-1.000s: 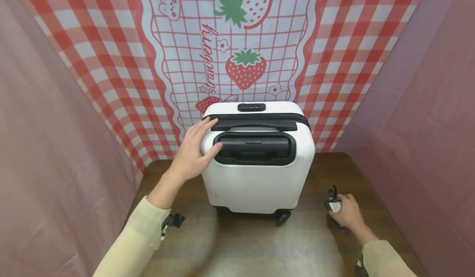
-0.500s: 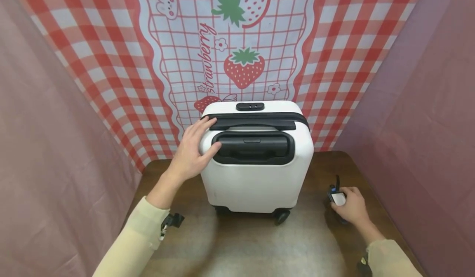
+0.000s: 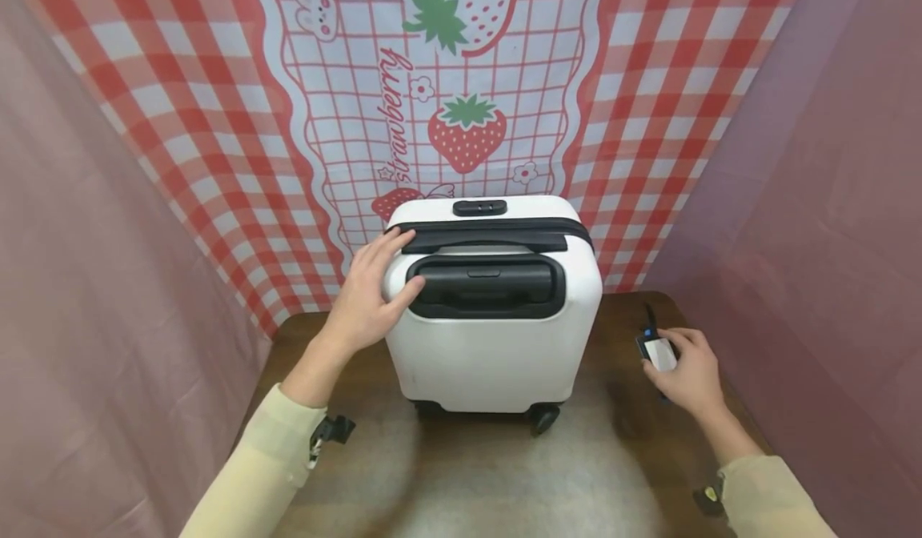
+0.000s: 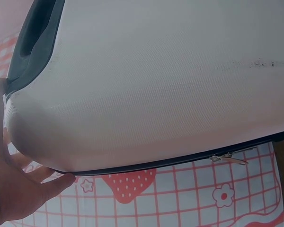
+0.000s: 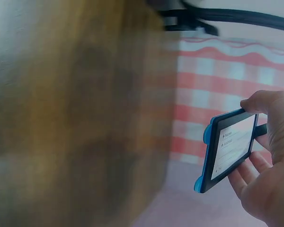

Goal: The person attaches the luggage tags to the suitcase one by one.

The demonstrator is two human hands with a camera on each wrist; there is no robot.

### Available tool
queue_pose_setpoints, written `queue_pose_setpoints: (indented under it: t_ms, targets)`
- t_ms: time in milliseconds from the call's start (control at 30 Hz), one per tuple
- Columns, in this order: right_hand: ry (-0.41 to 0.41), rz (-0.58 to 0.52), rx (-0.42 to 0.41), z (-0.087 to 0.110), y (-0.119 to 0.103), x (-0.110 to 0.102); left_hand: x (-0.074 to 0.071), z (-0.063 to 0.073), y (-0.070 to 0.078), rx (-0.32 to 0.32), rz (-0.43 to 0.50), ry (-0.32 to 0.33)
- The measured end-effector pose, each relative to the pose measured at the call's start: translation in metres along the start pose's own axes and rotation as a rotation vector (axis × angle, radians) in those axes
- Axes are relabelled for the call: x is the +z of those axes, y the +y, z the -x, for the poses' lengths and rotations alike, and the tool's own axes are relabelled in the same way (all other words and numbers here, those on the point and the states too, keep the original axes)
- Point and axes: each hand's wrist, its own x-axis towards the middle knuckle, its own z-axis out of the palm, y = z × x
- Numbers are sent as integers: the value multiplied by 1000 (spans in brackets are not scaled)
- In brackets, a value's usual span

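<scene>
My left hand (image 3: 365, 290) rested on the upper left corner of the white suitcase (image 3: 490, 362), fingers spread, their tips by the near end of the black carry handle (image 3: 490, 240). To the right, well apart from the suitcase, the luggage tag (image 3: 660, 355) (its white card faced me) sat on the suitcase side of my right hand (image 3: 695, 374), pinched between thumb and fingers. Its strap (image 3: 651, 315) pointed away from me; the handle was nearer my left hand.
</scene>
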Motion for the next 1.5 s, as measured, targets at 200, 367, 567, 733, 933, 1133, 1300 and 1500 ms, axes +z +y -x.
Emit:
queue_pose_setpoints:
  t_ms: [200, 367, 567, 733, 933, 1133, 1300, 1500]
  targets:
    - [84, -40, -43, -15, -26, -15, 0, 1, 1, -8, -4, -3]
    - [162, -75, -101, -26, -47, -27, 0, 1, 1, -11, -4, -5]
    - [254, -137, -162, -39, -71, -44, 0, 0, 1, -3, -1, 1]
    - [304, -172, -209, -46, -92, -59, 0, 0, 1, -1, -1, 3]
    - [344, -209, -265, -51, -114, -75, 0, 1, 1, -3, 1, 0]
    - [375, -253, -294, -52, -131, -85, 1, 1, 1, -3, -6, -2]
    - [419, -271, -317, -52, -146, -91, 0, 2, 2, -5, -10, -3]
    - [468, -313, -350, -55, -169, -100, -1, 1, 3, -5, -11, -3]
